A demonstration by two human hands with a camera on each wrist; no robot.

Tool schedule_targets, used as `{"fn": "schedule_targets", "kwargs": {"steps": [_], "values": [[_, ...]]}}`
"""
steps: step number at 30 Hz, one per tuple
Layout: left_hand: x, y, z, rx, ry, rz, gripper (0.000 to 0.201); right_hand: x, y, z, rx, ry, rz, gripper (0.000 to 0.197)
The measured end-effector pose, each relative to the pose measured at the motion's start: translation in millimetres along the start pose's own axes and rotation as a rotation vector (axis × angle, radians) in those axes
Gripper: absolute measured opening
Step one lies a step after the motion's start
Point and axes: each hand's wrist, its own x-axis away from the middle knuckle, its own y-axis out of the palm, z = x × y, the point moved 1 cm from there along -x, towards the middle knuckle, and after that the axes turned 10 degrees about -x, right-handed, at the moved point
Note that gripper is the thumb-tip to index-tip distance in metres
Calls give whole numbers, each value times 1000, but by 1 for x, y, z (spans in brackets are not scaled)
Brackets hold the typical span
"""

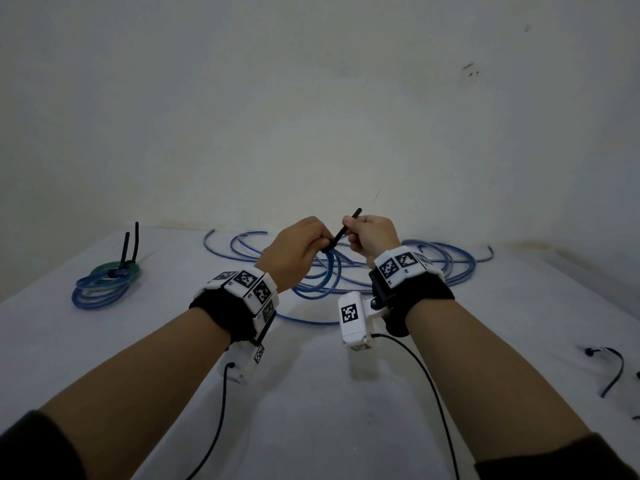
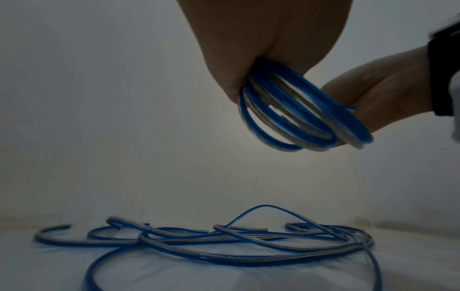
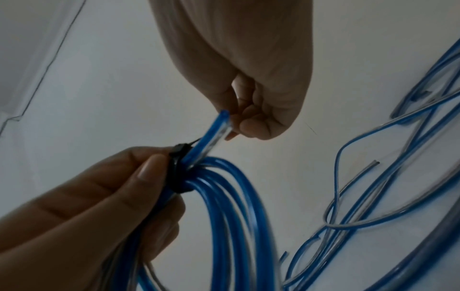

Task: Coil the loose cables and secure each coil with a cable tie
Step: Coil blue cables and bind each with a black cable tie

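Observation:
My left hand holds a coil of blue cable up above the white table. A black cable tie is wrapped round the bundle right at my left fingers. Its tail runs up to the right, and my right hand pinches it. In the right wrist view the tie's band circles the strands beside my left thumb. A short cable end sticks up past the band. In the left wrist view the coil's loops hang from my left hand.
Several loose blue cables lie tangled on the table behind my hands. Two tied coils, their black tie tails standing up, lie at the far left. Spare black ties lie by the right edge. The wall is close behind.

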Motion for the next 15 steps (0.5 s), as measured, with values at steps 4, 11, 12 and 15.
{"fn": "schedule_targets", "kwargs": {"steps": [4,11,12,15], "values": [[-1,3,2,17,-8,-3,15,1,-2,-3,-60,27,8,21],[-2,4,-7,-37,-157,-72,15,18,-1,5,-8,67,-248,10],[-2,5,-5,-35,-154,-85,15,18,0,6,0,50,-236,11],[-2,6,0,-27,-127,-108,13,15,4,7,7,58,-170,16]]}}
